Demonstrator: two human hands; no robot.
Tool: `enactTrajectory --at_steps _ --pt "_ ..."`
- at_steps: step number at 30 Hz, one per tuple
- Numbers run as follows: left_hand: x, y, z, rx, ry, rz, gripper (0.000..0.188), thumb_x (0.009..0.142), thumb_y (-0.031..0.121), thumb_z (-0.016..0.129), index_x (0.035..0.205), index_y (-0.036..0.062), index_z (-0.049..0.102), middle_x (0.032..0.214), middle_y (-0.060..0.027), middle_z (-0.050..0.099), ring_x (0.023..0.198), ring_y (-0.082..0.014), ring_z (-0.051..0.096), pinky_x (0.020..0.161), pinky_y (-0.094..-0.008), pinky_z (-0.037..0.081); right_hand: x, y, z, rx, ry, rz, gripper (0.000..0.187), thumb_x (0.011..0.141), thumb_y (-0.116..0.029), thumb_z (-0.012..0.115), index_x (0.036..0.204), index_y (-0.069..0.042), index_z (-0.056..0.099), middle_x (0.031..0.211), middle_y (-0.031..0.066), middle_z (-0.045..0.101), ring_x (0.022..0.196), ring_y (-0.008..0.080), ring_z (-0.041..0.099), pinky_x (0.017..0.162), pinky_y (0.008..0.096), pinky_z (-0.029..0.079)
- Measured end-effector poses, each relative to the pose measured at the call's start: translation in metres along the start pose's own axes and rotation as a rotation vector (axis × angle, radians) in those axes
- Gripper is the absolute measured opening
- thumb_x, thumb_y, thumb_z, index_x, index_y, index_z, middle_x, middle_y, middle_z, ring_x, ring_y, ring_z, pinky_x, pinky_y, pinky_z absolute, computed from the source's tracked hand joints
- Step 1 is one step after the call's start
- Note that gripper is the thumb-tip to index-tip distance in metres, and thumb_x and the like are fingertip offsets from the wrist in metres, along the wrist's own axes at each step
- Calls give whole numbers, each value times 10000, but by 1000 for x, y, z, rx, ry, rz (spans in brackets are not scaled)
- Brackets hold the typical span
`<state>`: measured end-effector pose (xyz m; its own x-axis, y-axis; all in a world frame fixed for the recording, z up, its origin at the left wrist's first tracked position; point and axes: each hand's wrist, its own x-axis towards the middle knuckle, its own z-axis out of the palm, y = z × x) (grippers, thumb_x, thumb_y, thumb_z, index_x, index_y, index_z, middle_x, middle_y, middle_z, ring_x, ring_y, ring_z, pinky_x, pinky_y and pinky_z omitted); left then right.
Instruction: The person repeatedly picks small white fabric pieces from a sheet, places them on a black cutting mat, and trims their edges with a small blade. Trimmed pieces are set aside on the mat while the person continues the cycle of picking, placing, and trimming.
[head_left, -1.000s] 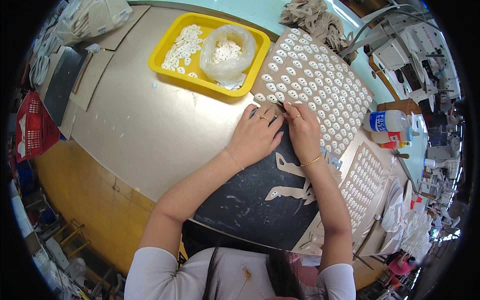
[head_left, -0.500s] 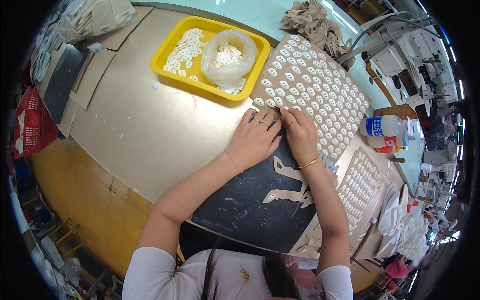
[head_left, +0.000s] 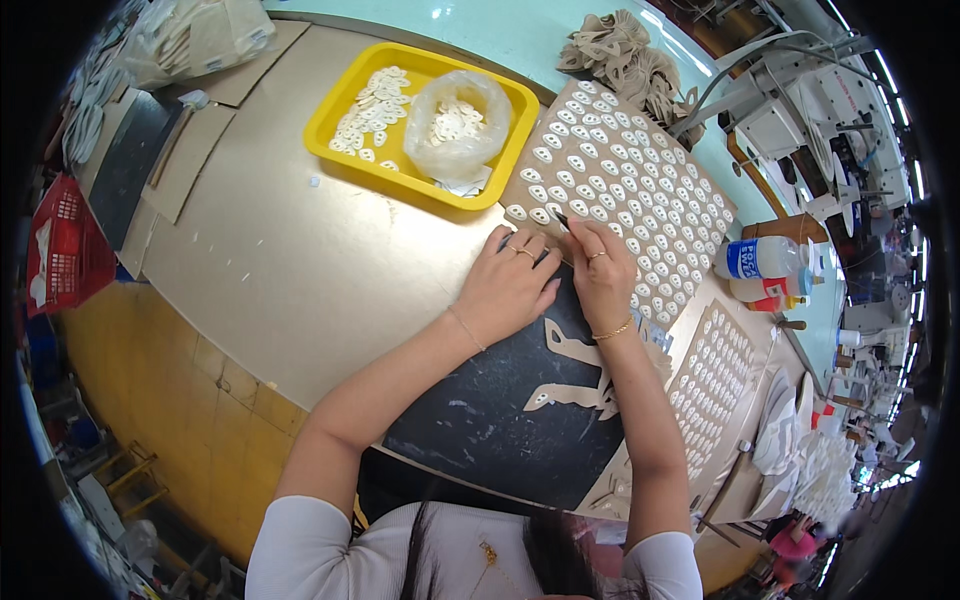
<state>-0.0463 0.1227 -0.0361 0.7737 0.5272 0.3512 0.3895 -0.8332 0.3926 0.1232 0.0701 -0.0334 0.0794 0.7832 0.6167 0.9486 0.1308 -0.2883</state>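
My right hand pinches a slim dark pointed tool, its tip at the near left corner of a brown board. Rows of small white oval pieces with dark holes cover that board. Just left of it, my left hand rests with bent fingers, a bit of something dark showing at its fingertips. What those fingers hold is hidden. Both hands are over the upper end of a black mat. Beige cut-out pieces lie on the mat beside my right forearm.
A yellow tray beyond my hands holds loose white pieces and a clear plastic bag. Bottles stand right of the board, near a second board. A heap of beige pieces lies behind. A hammer is far left.
My right hand has lifted and turned slightly, so the dark tool shows more clearly. Another white piece now shows by its tip at the board's near corner. My left hand has barely moved.
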Motion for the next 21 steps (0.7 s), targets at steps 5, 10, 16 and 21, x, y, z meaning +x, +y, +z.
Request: enactTrajectory --at_steps 5,10,16,21 --pt "2 1 0 -7 12 -7 338 902 282 688 1172 79 678 1220 -104 630 1226 -242 556 1080 -442 360 3 -4 -8 -36 -54 22 305 810 -24 734 1112 -72 734 981 56 704 795 242 666 686 358 529" --pt "0 0 1 -9 12 -16 336 899 278 689 1170 80 674 1228 -101 626 1238 -240 547 1080 -439 358 16 -10 -17 -178 -181 -45 293 802 -64 685 1088 -96 740 927 25 681 769 221 652 693 359 507" --pt "1 0 0 -30 16 -11 346 896 278 688 1173 70 667 1242 -108 624 1236 -250 546 1074 -440 358 45 -20 -24 -385 -387 -207 189 804 -141 666 981 -116 728 871 33 655 768 194 668 750 362 483" --pt "1 0 1 -51 8 -19 331 892 275 687 1151 70 675 1198 -110 631 1215 -255 549 1070 -452 361 59 -19 -22 -380 -562 -169 78 782 -138 694 842 -96 719 850 65 656 780 229 693 701 373 540"
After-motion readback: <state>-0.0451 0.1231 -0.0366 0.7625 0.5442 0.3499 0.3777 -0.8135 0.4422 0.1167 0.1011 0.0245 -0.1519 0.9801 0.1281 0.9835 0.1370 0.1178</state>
